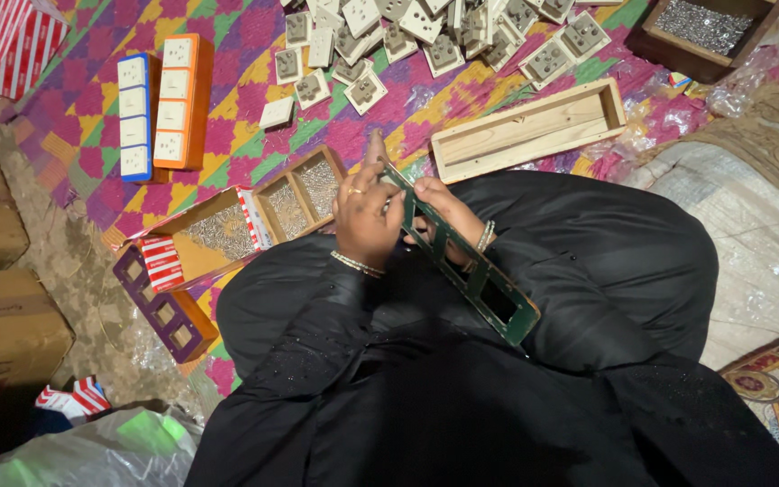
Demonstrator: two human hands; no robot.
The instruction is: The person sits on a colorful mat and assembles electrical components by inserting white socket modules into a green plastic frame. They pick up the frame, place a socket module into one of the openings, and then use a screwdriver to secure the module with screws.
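Over patterned mat point(254, 54), hands point(367, 216) hold green frame point(462, 261), seemingly diagonal.

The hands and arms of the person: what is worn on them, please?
Both arms are covered by loose black sleeves. The left hand has a gold-coloured ring on a finger and a thin beaded bracelet at the wrist. The right hand has pale bangles at its wrist.
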